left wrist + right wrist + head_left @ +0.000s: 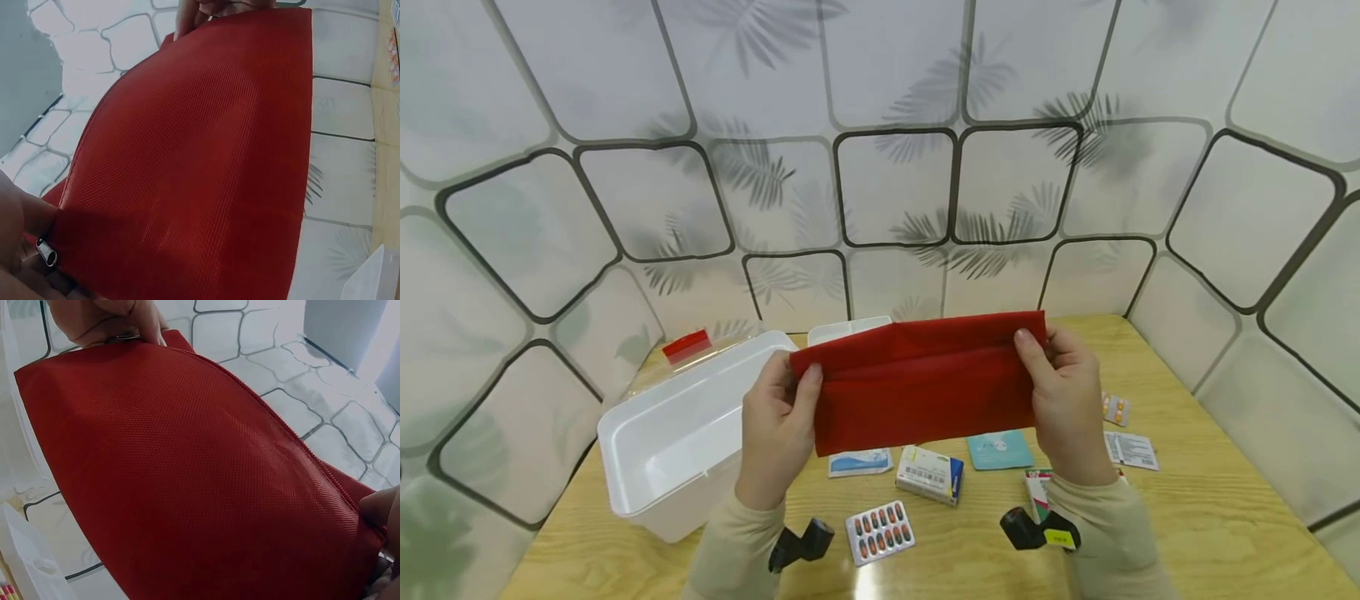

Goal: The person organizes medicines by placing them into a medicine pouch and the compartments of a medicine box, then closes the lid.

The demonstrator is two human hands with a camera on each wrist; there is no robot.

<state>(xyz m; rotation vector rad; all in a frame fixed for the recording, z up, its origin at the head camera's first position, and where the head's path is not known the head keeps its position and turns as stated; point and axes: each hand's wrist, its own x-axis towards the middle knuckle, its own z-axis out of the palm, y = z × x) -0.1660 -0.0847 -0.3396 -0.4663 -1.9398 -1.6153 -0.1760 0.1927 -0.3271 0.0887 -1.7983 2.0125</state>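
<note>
A flat red fabric zipper pouch (925, 392) is stretched out lengthwise above the table. My left hand (778, 429) pinches its left end, thumb on the near face. At the other end my right hand (1067, 400) holds it the same way, thumb on the near face. Along one long edge runs a zipper (294, 440), and its metal pull (45, 251) sits beside my left fingers. The pouch's far side is hidden in the head view, and most of my curled fingers are behind the fabric.
A white plastic bin (677, 442) stands left, near a clear bag with a red strip (687, 346). On the wooden table (1225, 517) lie a capsule blister pack (880, 532), a medicine box (928, 473), a teal packet (1000, 450) and a white-blue packet (860, 462). Behind is a white tray (842, 330).
</note>
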